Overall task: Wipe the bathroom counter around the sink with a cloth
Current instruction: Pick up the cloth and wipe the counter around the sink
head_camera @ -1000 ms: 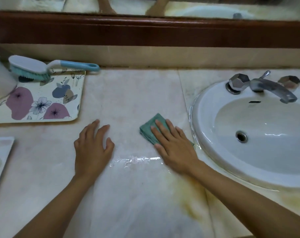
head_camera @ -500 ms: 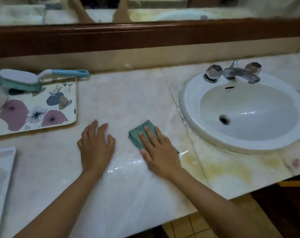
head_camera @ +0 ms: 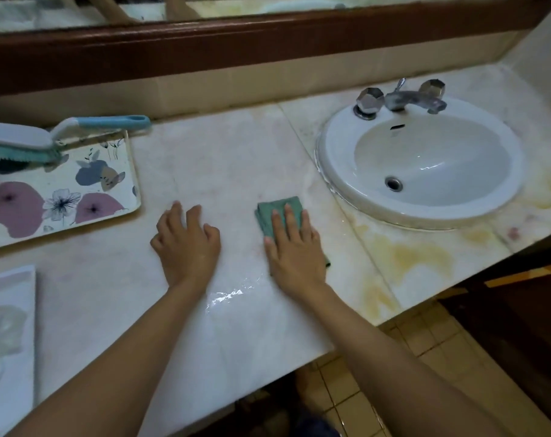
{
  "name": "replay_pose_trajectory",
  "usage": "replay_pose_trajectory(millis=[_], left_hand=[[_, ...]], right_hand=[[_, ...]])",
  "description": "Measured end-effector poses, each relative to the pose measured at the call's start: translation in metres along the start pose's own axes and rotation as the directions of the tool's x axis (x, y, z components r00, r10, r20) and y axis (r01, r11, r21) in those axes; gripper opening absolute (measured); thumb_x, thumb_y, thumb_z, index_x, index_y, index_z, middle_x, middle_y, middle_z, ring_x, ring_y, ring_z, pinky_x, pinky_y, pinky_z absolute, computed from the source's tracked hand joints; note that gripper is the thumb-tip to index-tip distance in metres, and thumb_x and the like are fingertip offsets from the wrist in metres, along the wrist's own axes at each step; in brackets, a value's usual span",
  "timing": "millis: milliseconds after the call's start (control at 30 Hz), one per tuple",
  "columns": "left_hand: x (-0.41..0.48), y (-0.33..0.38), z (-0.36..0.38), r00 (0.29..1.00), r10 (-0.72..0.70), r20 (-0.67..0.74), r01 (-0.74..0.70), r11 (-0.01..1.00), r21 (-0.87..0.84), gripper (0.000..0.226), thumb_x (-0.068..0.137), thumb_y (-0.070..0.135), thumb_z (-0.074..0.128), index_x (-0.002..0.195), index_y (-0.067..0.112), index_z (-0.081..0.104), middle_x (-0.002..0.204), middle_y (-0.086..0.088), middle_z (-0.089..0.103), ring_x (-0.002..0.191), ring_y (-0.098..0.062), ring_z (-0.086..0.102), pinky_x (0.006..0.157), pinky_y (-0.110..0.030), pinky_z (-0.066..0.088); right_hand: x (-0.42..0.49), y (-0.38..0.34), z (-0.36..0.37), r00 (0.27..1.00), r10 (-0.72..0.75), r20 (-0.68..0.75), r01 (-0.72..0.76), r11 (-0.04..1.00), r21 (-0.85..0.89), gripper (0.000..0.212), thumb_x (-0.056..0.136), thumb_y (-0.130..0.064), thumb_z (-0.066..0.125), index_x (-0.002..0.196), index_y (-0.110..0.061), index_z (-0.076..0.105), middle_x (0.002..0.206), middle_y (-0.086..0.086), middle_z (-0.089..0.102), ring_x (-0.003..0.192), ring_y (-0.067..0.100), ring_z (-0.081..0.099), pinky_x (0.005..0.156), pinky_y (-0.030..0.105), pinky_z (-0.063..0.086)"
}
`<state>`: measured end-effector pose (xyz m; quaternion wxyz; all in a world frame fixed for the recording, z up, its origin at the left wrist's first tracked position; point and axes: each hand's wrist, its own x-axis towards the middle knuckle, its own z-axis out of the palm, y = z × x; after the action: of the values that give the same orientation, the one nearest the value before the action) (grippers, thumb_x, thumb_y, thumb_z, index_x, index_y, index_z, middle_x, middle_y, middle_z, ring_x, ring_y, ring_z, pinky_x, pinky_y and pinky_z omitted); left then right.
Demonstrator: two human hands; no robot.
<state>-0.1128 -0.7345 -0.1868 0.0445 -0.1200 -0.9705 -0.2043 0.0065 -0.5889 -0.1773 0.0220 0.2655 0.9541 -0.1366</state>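
Note:
A folded green cloth (head_camera: 272, 211) lies on the pale marble counter (head_camera: 230, 159), left of the white oval sink (head_camera: 327, 159). My right hand (head_camera: 294, 250) presses flat on the cloth, its fingers covering most of it. Only the cloth's far edge and a corner by the wrist show. My left hand (head_camera: 186, 244) rests palm down on the bare counter, a hand's width left of the cloth, holding nothing. A wet streak (head_camera: 228, 293) glistens between my wrists.
A floral tray (head_camera: 88, 197) sits at the left with a blue-handled scrub brush (head_camera: 63, 130) across its far edge. A white dish (head_camera: 6, 326) is at the near left. A chrome faucet (head_camera: 400, 97) stands behind the basin. Yellow stains (head_camera: 406, 257) mark the counter's front right.
The view has pulled back and tilted, showing the counter's front edge and the floor. My right hand and the cloth have slid left, away from the sink rim. My left hand has barely moved.

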Motion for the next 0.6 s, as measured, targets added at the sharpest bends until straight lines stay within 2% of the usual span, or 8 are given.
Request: replay_pose_trajectory(millis=[100,200,267,333,467,533,600], left_hand=[[-0.001,0.0,-0.002,1.0,-0.009,0.019,0.009,1.0,-0.018,0.043,0.087,0.027,0.05,0.129,0.021,0.056,0.149,-0.011,0.04,0.136,-0.033,0.033,0.103,-0.05,0.029],[-0.002,0.0,-0.005,1.0,-0.017,0.02,0.017,0.999,-0.03,0.043,0.087,0.028,0.051,0.13,0.022,0.055,0.15,-0.009,0.039,0.137,-0.032,0.031,0.104,-0.049,0.028],[-0.002,0.001,-0.005,1.0,-0.011,0.016,0.011,0.999,-0.034,0.042,0.086,0.027,0.051,0.128,0.022,0.056,0.149,-0.009,0.039,0.136,-0.032,0.032,0.103,-0.05,0.028],[-0.001,0.002,-0.005,1.0,-0.008,0.015,0.009,0.999,-0.033,0.042,0.085,0.026,0.052,0.127,0.021,0.057,0.149,-0.01,0.04,0.135,-0.033,0.033,0.102,-0.05,0.029],[-0.002,0.003,-0.004,1.0,0.003,0.018,-0.003,1.0,-0.012,0.042,0.085,0.025,0.051,0.126,0.02,0.056,0.148,-0.011,0.041,0.134,-0.034,0.035,0.101,-0.05,0.031],[-0.002,0.003,-0.004,1.0,0.001,0.015,-0.001,1.0,0.001,0.042,0.085,0.025,0.051,0.126,0.02,0.056,0.148,-0.012,0.041,0.134,-0.034,0.035,0.1,-0.05,0.031],[-0.002,0.003,-0.003,1.0,-0.009,0.015,0.009,1.0,0.014,0.042,0.085,0.025,0.05,0.126,0.019,0.056,0.148,-0.012,0.041,0.135,-0.034,0.034,0.1,-0.051,0.031]], right_hand=[[-0.061,-0.014,0.006,0.971,-0.24,0.017,0.24,0.971,-0.021,0.058,0.099,-0.05,0.023,0.153,-0.031,0.013,0.162,-0.006,0.006,0.149,0.021,-0.005,0.117,0.04,0.017],[-0.102,0.035,-0.005,0.925,-0.375,0.067,0.379,0.922,-0.076,0.056,0.1,-0.048,0.025,0.153,-0.033,0.013,0.162,-0.008,0.006,0.149,0.018,-0.002,0.114,0.037,0.023],[-0.104,0.081,-0.015,0.945,-0.324,0.051,0.328,0.937,-0.12,0.056,0.101,-0.048,0.023,0.153,-0.036,0.007,0.162,-0.009,0.002,0.149,0.016,-0.004,0.115,0.042,0.025],[-0.091,0.113,-0.026,0.987,-0.152,0.052,0.157,0.982,-0.108,0.055,0.1,-0.05,0.016,0.151,-0.04,-0.001,0.161,-0.012,-0.006,0.148,0.014,-0.011,0.117,0.047,0.021],[-0.07,0.1,-0.025,0.989,0.148,-0.01,-0.148,0.988,-0.052,0.06,0.097,-0.051,0.008,0.153,-0.031,-0.003,0.16,-0.009,-0.011,0.146,0.017,-0.018,0.119,0.046,0.012],[-0.072,0.07,-0.016,0.983,0.184,-0.025,-0.185,0.982,-0.049,0.06,0.099,-0.048,0.009,0.152,-0.029,-0.009,0.159,-0.006,-0.016,0.145,0.02,-0.022,0.12,0.042,0.005],[-0.074,0.04,-0.009,0.994,0.109,-0.021,-0.11,0.994,-0.019,0.059,0.1,-0.044,0.015,0.152,-0.03,-0.009,0.159,-0.005,-0.015,0.145,0.021,-0.021,0.118,0.038,-0.002]])
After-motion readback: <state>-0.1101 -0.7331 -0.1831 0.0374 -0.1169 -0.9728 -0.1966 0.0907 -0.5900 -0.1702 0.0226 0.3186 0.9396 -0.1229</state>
